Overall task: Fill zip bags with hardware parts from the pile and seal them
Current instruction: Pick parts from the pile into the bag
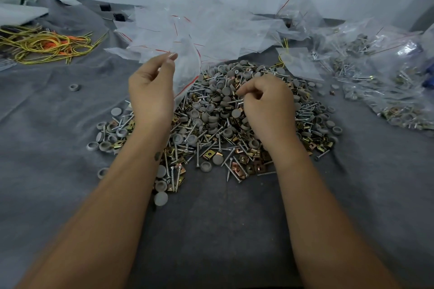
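A big pile of hardware point(211, 129) lies on the grey cloth in front of me: silver screws, grey round caps and brass-coloured clip nuts. My left hand point(150, 91) is raised over the pile's left side and pinches the top edge of a clear zip bag point(185, 70) with a red seal line; the bag hangs down beside my palm. My right hand point(267, 105) is curled over the middle of the pile, its fingertips pinching a screw point(234, 101) among the parts.
Several empty zip bags point(211, 28) lie heaped behind the pile. Filled bags point(385, 82) are stacked at the right. Yellow and orange cords point(44, 44) lie at the far left. Loose grey caps point(74, 87) dot the grey cloth point(211, 230).
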{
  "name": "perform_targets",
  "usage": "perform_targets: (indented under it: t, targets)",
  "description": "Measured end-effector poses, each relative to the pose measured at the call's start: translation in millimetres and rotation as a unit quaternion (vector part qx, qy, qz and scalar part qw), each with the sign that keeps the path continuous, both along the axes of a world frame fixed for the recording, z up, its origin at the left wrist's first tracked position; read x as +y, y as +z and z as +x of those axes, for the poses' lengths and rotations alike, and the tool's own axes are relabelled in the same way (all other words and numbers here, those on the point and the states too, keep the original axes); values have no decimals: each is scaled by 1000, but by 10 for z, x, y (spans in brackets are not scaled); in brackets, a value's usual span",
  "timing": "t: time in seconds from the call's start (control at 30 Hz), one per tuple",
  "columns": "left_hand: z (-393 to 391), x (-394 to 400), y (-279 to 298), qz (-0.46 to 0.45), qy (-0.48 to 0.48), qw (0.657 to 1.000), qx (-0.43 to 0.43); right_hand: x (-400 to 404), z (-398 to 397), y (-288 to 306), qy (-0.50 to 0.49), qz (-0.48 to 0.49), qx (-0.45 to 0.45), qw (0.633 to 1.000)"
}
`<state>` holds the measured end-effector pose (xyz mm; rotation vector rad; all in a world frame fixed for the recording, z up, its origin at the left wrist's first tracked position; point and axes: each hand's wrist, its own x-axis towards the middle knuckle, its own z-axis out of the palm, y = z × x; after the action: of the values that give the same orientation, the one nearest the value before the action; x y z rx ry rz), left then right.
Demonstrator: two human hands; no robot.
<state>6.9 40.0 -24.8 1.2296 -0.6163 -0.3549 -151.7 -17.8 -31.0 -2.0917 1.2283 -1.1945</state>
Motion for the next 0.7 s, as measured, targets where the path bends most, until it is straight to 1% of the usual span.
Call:
perform_targets:
  t: [0.1,0.2,0.33,0.37,0.43,0.5,0.6,0.7]
  targets:
    - [20,-32,-43,13,-4,1000,-23,12,-23,12,41,-24,86,995]
    - [25,-52,-85,29,-17,999,-33,11,-14,-2,54,-64,148,985]
    - [14,-60,-76,37,-26,999,-30,70,66,-51,59,-120,155,979]
    - [10,-60,-69,36,-28,998,-31,102,100,-68,68,-137,165,974]
    - [-3,-58,-63,37,-35,998,-32,141,164,-120,84,-167,224,957]
    - [-16,-48,-65,45,-38,997,-40,143,205,-157,88,-160,275,944]
    - [-12,-38,-65,57,-38,996,-49,117,208,-175,83,-138,267,950]
    - [-10,-37,-59,63,-33,996,-47,95,193,-170,73,-134,264,952]
